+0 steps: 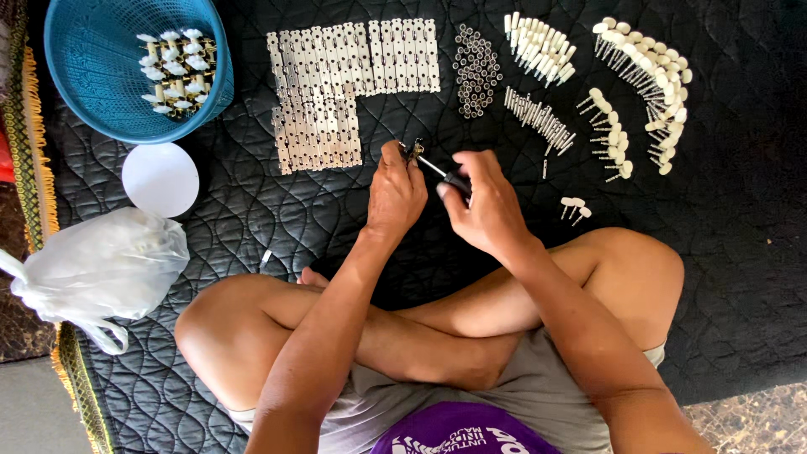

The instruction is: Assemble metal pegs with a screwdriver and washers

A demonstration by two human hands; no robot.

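Observation:
My left hand [393, 192] pinches a small metal part [413, 150] between its fingertips, above the black quilted mat [252, 210]. My right hand [483, 203] grips a small screwdriver [444, 172] by its dark handle, and the thin shaft points at the part. Both hands are held over my crossed legs. Flat metal plates [349, 84] lie in rows just beyond my left hand.
A blue basket [101, 84] at the top left holds assembled pieces with white knobs. Small rings [476, 67], metal pins [538, 118] and white-knobbed pegs [643, 80] lie in groups on the mat's far right. A white disc [160, 178] and a plastic bag [101, 265] sit at the left.

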